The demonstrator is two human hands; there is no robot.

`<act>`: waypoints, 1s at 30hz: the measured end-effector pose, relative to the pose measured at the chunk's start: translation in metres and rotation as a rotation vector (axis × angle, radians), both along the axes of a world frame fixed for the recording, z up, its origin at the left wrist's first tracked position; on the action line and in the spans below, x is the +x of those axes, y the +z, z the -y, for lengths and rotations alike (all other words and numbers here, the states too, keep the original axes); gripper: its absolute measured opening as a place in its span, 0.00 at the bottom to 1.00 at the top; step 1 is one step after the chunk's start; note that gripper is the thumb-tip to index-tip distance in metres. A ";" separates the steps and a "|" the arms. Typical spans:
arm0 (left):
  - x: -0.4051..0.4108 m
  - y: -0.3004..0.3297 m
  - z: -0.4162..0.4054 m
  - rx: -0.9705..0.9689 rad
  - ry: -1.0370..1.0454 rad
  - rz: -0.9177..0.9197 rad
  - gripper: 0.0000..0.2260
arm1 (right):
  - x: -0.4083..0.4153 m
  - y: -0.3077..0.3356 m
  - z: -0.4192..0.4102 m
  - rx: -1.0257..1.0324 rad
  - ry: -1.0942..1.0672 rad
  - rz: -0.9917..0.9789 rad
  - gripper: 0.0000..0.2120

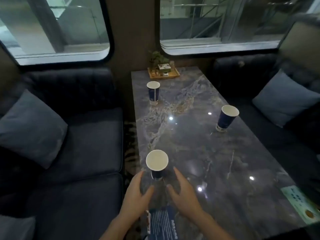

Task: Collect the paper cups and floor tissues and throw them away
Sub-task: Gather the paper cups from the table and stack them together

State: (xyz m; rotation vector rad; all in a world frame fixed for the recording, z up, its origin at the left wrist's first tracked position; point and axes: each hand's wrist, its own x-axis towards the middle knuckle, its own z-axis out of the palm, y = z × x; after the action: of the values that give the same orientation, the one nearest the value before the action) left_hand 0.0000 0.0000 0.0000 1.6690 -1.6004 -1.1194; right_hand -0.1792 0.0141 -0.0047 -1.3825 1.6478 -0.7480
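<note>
Both grips open: left hand [136,191] and right hand [183,193] cupped either side of near cup [157,163], not touching. Glossy veined marble worktop [199,153]. Two more tapered blue paper cups upright: far cup [153,92], right cup [226,118]. Blue card [162,222] at near edge.

A dark marble-patterned table [199,153] carries three upright paper cups: one at the near left edge [157,162], one far left [153,92], one by the right edge [226,117]. A wooden tray [174,76] sits at the far end, a blue leaflet [162,224] at the near edge, and a green card [301,203] at the near right.
</note>
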 end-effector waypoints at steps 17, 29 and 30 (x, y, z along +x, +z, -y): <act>0.019 -0.030 0.094 0.086 -0.204 -0.193 0.30 | 0.053 0.003 0.052 -0.010 -0.279 0.113 0.31; 0.004 -0.029 0.107 0.004 -0.209 -0.284 0.37 | 0.037 0.020 0.060 -0.098 -0.408 0.116 0.28; 0.001 -0.027 0.108 -0.009 -0.221 -0.275 0.38 | 0.033 0.022 0.059 -0.107 -0.419 0.129 0.28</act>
State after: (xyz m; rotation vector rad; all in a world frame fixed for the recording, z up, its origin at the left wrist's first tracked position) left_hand 0.0009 -0.1077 -0.0273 1.2884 -1.6331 -1.3825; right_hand -0.1463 -0.0447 0.0173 -1.0422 1.8374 -1.1545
